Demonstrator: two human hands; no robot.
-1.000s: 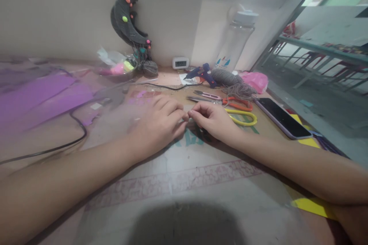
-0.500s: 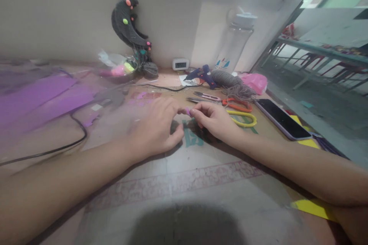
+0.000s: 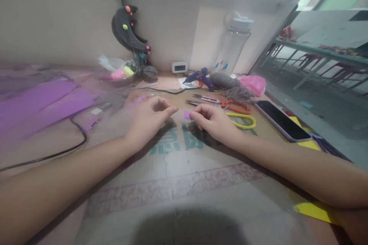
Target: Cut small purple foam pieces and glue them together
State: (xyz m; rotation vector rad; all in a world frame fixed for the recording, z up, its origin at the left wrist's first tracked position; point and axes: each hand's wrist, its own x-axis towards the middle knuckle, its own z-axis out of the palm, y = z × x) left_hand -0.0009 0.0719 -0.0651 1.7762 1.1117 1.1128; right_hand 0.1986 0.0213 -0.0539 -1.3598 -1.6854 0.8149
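Right fingers [image 3: 199,118] pinch a purple scrap [image 3: 186,115]; left fingers [image 3: 169,112] seem nearly touching.

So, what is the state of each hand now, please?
Left hand: curled; whether it holds anything cannot be told.
Right hand: closed, pinching small purple piece.

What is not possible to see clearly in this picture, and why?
Head view:
Purple piece: one end hidden by the right hand.
Yellow handle: partly hidden by that same hand.
White clock: reading too small and blurred.
Purple sheet: blurred, cut off by the left edge.
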